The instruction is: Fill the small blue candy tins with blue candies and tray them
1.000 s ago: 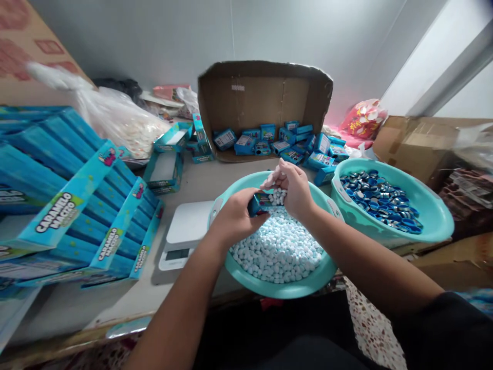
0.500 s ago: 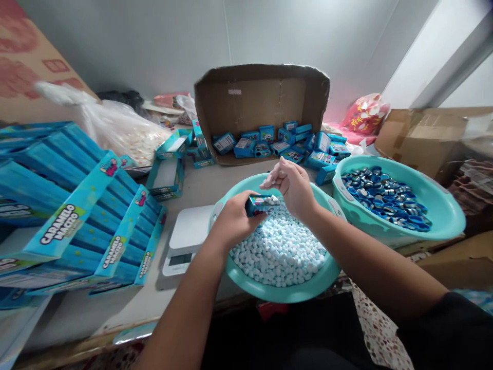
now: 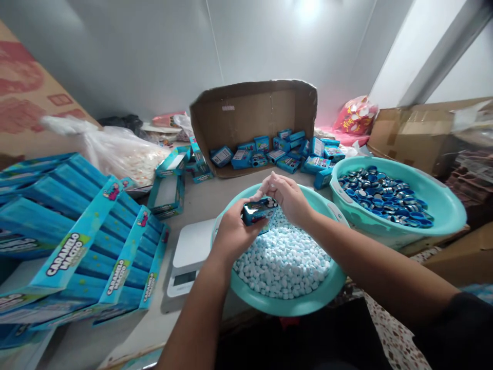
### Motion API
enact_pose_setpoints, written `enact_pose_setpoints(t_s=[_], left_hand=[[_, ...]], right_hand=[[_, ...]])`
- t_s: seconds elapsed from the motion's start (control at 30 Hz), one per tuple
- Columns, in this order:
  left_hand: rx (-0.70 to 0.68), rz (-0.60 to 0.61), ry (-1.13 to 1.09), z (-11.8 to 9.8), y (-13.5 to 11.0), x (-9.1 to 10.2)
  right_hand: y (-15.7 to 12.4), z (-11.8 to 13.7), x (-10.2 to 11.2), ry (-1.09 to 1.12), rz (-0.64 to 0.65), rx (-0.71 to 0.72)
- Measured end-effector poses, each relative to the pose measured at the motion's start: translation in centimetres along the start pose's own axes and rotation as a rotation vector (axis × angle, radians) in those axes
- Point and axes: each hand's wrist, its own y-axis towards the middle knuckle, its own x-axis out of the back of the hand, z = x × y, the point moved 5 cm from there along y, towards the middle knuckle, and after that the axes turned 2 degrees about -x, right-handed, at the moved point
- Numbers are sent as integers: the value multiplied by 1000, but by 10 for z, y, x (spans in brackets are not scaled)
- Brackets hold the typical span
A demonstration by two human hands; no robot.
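My left hand (image 3: 233, 234) is closed around a small blue candy box (image 3: 254, 211), holding it tilted above a turquoise basin (image 3: 288, 307). White candies show at the box's right end. My right hand (image 3: 295, 200) is at that end, with its fingers bent together and their tips whitened by powder. Whatever those fingers hold is hidden from me. Beneath both hands, the basin contains many small white and pale blue candies (image 3: 285, 267).
Left of the basin lies a white scale (image 3: 192, 246), beside stacked blue display boxes (image 3: 88, 246). A cardboard box (image 3: 250, 110) on its side holds small blue boxes behind. To the right, another turquoise basin (image 3: 447, 205) contains blue-and-silver tins (image 3: 385, 198).
My right hand has come down and left against the candy box's end. The candy box now tilts with its printed side more toward me. The camera view has shifted slightly.
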Motion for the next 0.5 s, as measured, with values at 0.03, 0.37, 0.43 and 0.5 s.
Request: enact_pose_setpoints(t_s=[0.03,0.37,0.43,0.5], left_hand=[[17,-31,-34,1,0,2],[71,-99,-41,1,3,6],[64,-100,-35,0,2,7],[59,-96,-39,-1,1,7]], right_hand=[[-1,2,2,-1,-10,18],[-12,3,0,-169,103,37],[-12,3,-1,-189,116,50],[-12,2,1,-192,108,52]])
